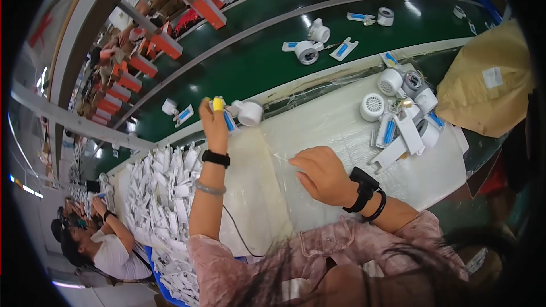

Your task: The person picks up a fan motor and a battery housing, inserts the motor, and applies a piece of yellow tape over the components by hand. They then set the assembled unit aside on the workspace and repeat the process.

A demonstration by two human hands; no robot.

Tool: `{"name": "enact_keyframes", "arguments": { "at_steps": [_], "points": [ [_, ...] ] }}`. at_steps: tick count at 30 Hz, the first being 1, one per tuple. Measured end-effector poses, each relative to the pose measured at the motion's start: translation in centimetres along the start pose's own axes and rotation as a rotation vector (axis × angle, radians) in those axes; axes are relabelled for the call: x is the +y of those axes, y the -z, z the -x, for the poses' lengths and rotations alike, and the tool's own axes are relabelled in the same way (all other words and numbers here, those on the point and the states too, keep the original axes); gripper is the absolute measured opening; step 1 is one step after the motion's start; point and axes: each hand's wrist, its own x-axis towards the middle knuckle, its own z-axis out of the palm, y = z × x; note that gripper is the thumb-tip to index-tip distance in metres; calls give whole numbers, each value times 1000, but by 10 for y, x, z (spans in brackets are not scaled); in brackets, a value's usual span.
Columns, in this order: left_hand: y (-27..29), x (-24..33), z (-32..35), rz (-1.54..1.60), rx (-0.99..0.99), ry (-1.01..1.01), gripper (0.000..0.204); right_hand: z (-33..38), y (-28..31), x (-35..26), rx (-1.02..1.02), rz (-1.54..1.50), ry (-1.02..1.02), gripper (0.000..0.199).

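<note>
Near the lower edge, pink patterned sleeves [318, 244] lead up to both hands over a pale, film-covered worktop [278, 193]. Right hand [325, 175]: above the sheet, fingers bent, thumb apart from them, nothing visible in the grasp. Left of it, a heap of slim white plastic parts [162, 187] covers the worktop's end. Left hand [215, 131]: farther forward, by the belt edge, yellow covers on fingertips; fingers close together, but cannot tell whether they pinch anything. Just beside it, at the worktop's far edge, lies a white unit [248, 113]: rounded, smooth head, matte white, greyish at one side; a bright blue strip [229, 121] shows between head and hand. To the right, a cluster of similar units [401, 116], some with slotted round faces. Beyond, a green conveyor belt [239, 65] carries more; orange-and-white boxes [210, 11] line its far side.
</note>
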Motion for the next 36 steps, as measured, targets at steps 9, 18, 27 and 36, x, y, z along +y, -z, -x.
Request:
{"name": "enact_keyframes", "arguments": {
  "at_steps": [9,18,27,36],
  "points": [
    [-164,0,-25,-321,-328,-299,69,6,-1,8,26,-47,-45,33],
    [-239,18,-27,-329,-461,-97,66,7,7,18,78,-66,-149,33],
    [-126,79,48,241,-657,182,52,10,4,23,166,-482,-580,46],
    [-12,118,128,50,-789,-25,68,8,5,41,57,-1330,-1158,61]
  ]
}}
